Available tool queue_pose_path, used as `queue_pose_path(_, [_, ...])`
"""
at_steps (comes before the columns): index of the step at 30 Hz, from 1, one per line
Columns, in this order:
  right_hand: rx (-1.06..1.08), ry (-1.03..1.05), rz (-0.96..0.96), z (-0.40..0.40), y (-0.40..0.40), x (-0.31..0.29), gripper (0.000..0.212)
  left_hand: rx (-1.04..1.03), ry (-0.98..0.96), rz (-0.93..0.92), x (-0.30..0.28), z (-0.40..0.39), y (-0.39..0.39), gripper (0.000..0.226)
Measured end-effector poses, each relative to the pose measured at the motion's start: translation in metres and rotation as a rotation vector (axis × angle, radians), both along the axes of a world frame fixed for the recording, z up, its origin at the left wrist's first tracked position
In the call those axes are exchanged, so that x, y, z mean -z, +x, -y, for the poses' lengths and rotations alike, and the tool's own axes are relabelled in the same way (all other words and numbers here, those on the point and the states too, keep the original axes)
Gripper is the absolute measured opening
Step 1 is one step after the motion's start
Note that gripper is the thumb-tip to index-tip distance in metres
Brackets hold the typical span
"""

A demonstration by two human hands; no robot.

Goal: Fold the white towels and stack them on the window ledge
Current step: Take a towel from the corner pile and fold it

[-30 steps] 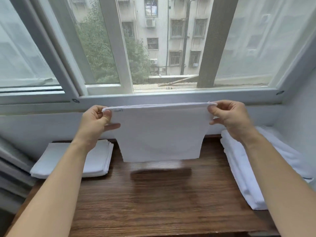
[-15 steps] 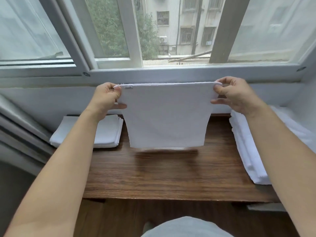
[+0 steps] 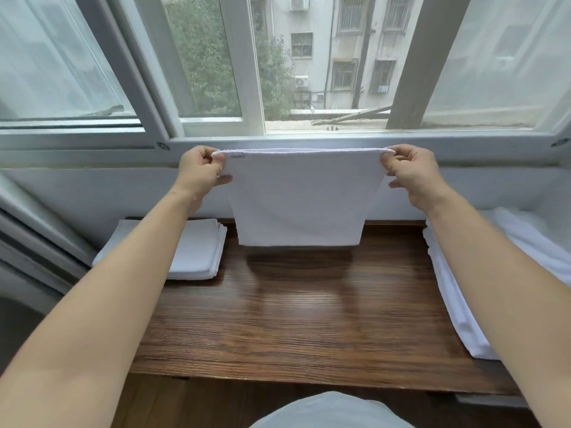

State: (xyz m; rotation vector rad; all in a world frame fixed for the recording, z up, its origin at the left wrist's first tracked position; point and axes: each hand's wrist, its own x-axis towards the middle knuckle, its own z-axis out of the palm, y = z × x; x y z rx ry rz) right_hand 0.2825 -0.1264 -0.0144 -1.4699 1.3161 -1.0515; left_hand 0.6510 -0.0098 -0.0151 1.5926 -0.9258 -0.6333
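A white towel (image 3: 298,196), doubled over, hangs in the air in front of the window. My left hand (image 3: 199,174) pinches its top left corner and my right hand (image 3: 412,171) pinches its top right corner. Its lower edge hovers just above the dark wooden ledge (image 3: 296,310). A stack of folded white towels (image 3: 197,251) lies at the ledge's far left, partly under my left forearm. A loose pile of unfolded white towels (image 3: 457,282) lies along the right side, partly hidden by my right arm.
The white window frame (image 3: 309,140) and glass rise directly behind the held towel. A white wall closes the right side. Grey slanted rails (image 3: 34,230) run at the left. The ledge's front edge is near me, with my light-clothed lap (image 3: 327,409) below it.
The towel stays stretched between both hands, and its lower edge has come down close to the wood. My view has tilted down and pulled back, showing the ledge's front edge.
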Motion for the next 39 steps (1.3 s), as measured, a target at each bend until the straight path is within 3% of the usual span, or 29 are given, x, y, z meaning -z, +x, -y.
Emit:
queue_pose_path(8, [-0.061, -0.012, -0.022, -0.056, -0.026, 0.032, 0.012, 0.065, -0.011, 0.008, 0.037, -0.071, -0.019, 0.014])
queue_pose_path(15, [-0.166, 0.232, -0.201, -0.158, -0.061, 0.109, 0.013, 0.057, 0.335, -0.022, 0.134, -0.170, -0.048, 0.006])
queue_pose_path(22, [-0.137, 0.416, -0.277, -0.214, -0.072, 0.153, 0.012, 0.041, 0.428, -0.001, 0.173, -0.227, -0.065, 0.010])
queue_pose_path(32, [0.000, 0.396, -0.188, -0.151, -0.037, 0.160, 0.015, -0.024, 0.368, 0.020, 0.170, -0.156, -0.052, 0.008])
queue_pose_path(39, [0.100, 0.447, -0.247, -0.083, -0.014, 0.199, 0.012, -0.088, 0.432, 0.096, 0.207, -0.078, -0.042, 0.009])
